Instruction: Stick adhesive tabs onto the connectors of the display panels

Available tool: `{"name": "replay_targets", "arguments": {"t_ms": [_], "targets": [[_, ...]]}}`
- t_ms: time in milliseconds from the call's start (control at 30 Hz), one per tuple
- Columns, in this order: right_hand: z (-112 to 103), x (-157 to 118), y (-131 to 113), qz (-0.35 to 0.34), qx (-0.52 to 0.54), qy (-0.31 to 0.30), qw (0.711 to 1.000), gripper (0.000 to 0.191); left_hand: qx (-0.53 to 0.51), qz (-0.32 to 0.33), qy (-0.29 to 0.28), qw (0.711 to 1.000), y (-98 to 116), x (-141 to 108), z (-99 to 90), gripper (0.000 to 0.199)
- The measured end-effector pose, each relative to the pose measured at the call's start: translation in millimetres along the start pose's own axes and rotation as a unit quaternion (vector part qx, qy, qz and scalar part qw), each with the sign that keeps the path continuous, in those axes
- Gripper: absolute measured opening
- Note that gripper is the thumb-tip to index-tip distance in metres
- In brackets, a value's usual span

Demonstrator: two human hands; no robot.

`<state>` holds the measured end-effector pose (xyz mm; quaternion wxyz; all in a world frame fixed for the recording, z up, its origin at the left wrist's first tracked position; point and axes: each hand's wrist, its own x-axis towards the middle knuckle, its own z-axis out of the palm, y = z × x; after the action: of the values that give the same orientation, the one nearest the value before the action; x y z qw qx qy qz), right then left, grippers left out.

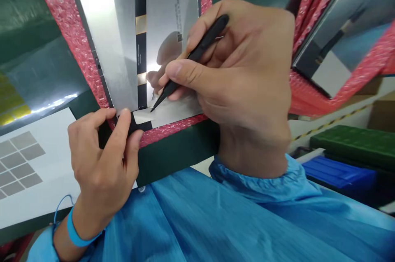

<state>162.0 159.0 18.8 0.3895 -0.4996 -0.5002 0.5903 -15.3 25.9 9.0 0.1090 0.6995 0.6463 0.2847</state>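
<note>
A flat display panel [123, 47] with a silvery metal back lies on pink bubble wrap. A black flex cable [141, 47] with gold bands runs down it. My right hand [237, 68] grips black tweezers [199, 54] like a pen. Their tip meets a pale, shiny strip [144, 115] at the panel's near edge; whether it is pinched there, I cannot tell. My left hand [105, 150] holds the near left corner, index finger and thumb at a black strip [133, 126] beside the pale one.
At left, a white sheet [58, 130] bears grey squares [23, 140]; yellow pieces [12, 101] lie beyond it. Another panel [342, 39] rests on pink bubble wrap [367, 76] at right. A blue bin [339, 171] stands lower right. The table mat [182, 150] is dark green.
</note>
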Motion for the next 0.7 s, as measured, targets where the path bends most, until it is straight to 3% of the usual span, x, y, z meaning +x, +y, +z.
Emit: {"name": "replay_targets", "arguments": {"t_ms": [700], "targets": [[1.7, 3.4, 2.6, -0.037, -0.076, 0.006, 0.996, 0.037, 0.006, 0.005, -0.001, 1.000, 0.1, -0.8, -0.2, 0.039]]}}
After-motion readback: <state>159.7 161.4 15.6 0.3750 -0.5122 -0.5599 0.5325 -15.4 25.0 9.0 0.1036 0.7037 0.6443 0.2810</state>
